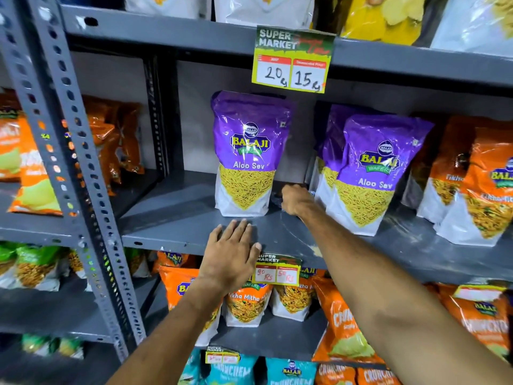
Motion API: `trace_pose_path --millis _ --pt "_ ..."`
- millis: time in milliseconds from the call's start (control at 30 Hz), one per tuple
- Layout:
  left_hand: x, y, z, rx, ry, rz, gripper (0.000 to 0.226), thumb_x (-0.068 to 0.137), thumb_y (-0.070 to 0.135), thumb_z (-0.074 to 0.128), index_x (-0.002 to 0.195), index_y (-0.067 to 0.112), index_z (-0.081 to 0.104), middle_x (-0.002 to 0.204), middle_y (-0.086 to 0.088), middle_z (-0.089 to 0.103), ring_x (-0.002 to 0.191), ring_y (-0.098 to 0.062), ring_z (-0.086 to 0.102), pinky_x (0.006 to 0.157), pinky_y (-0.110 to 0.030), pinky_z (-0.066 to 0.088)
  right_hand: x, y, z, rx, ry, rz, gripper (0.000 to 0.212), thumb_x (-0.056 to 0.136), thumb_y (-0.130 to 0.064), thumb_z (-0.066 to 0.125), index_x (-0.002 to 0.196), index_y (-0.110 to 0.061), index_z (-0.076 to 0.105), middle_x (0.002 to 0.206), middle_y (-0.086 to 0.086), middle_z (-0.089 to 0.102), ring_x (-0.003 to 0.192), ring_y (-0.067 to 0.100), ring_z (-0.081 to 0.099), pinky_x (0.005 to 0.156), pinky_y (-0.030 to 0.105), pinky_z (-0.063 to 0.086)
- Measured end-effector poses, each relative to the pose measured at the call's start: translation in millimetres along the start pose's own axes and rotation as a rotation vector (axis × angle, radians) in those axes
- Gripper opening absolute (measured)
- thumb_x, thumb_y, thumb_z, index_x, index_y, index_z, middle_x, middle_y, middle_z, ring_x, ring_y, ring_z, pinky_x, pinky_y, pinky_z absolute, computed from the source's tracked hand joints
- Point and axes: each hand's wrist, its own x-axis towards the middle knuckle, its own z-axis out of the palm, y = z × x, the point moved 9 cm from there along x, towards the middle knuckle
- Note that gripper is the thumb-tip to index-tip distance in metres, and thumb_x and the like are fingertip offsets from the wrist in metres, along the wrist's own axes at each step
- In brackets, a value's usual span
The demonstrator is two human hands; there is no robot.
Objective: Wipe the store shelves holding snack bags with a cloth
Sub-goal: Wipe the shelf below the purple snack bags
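Head view: grey metal shelf [177, 215], purple snack bags [247, 154] upright.

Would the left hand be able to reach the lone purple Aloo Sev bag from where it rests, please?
Probably yes: the left hand lies flat on the shelf edge just in front of the purple Aloo Sev bag, with nothing between them.

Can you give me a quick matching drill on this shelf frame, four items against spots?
Items:
1. left hand
2. right hand
3. 20/15 price tag
4. lone Aloo Sev bag

Places:
A. hanging from the upper shelf's edge
B. flat on the middle shelf's front edge
C. standing upright on the middle shelf, left of the reaching hand
D. back on the middle shelf between the purple bags, closed on a dark cloth

Pairs: 1-B, 2-D, 3-A, 4-C
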Motion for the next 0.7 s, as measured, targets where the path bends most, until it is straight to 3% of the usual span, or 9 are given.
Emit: trace_pose_path --millis 100,300,500,633,700 --pt "-1 1 -1 -0.004 -0.012 0.004 0.076 0.098 0.056 0.003 0.162 0.018 0.018 0.171 0.001 0.015 0.159 -0.015 0.006 0.128 -0.042 0.003 -16 -1 -2 0.007 0.0 -0.025 0.03 0.089 -0.014 0.064 0.118 -0.009 0.065 0.123 0.018 0.066 0.109 0.038 0.065 0.077 0.039 0.05" --pt "-3 2 -3 -0.015 -0.035 -0.003 0.08 0.095 0.057 0.001 0.162 0.017 0.018 0.171 0.0 0.015 0.159 -0.016 0.006 0.129 -0.043 0.003 -54 -9 0 0.06 0.001 -0.112 0.044 0.088 -0.01 0.065 0.128 -0.027 0.067 0.125 0.015 0.068 0.111 0.038 0.064 0.094 0.044 0.054" --pt "-4 3 -4 -0.018 -0.052 0.003 0.081 0.095 0.057 0.0 0.162 0.015 0.017 0.171 -0.001 0.015 0.159 -0.018 0.006 0.129 -0.044 0.004 -110 5 -4 0.115 -0.034 -0.243 0.055 0.088 -0.003 0.05 0.126 -0.039 0.067 0.131 0.003 0.067 0.107 0.03 0.066 0.091 0.041 0.055" --pt "-4 2 -2 -0.023 -0.058 0.005 0.076 0.1 0.056 0.004 0.162 0.015 0.016 0.171 -0.001 0.014 0.159 -0.018 0.006 0.129 -0.044 0.003 -143 31 -10 0.193 -0.108 -0.289 0.052 0.091 0.0 0.047 0.12 -0.035 0.071 0.132 -0.003 0.067 0.103 0.022 0.065 0.088 0.035 0.054" --pt "-3 1 -1 -0.016 -0.057 0.004 0.072 0.103 0.055 0.007 0.162 0.015 0.016 0.171 -0.001 0.014 0.159 -0.018 0.006 0.129 -0.044 0.003 -149 48 -19 0.275 -0.106 -0.272 0.047 0.094 0.001 0.048 0.121 -0.029 0.072 0.129 0.003 0.068 0.101 0.018 0.062 0.086 0.03 0.05"
